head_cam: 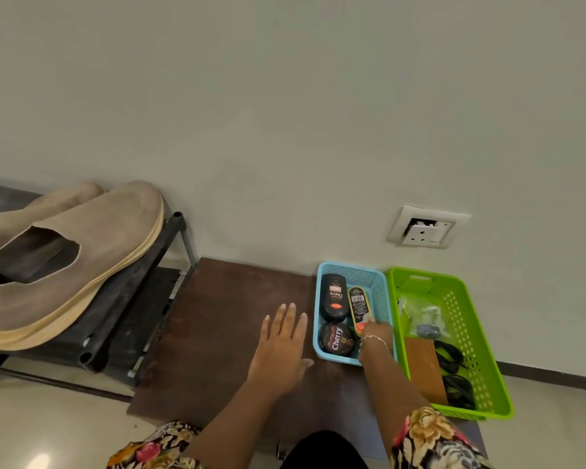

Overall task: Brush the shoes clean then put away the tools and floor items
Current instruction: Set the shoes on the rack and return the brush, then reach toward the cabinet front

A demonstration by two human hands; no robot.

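Left hand (283,336) flat, empty. To its right, right hand (376,331) in blue basket (369,279) on yellow shoe-polish tube (357,304), grip unclear.

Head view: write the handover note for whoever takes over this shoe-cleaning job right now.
Left hand: open, flat above the brown mat.
Right hand: in the blue basket, fingers on the yellow tube; grip unclear.
Things: black bottle and round tin in the blue basket; brown block in the green basket; tan shoes on the rack.
Done: shoes racked, polishes binned.
Left: probably release the tube, clear the baskets and mat.
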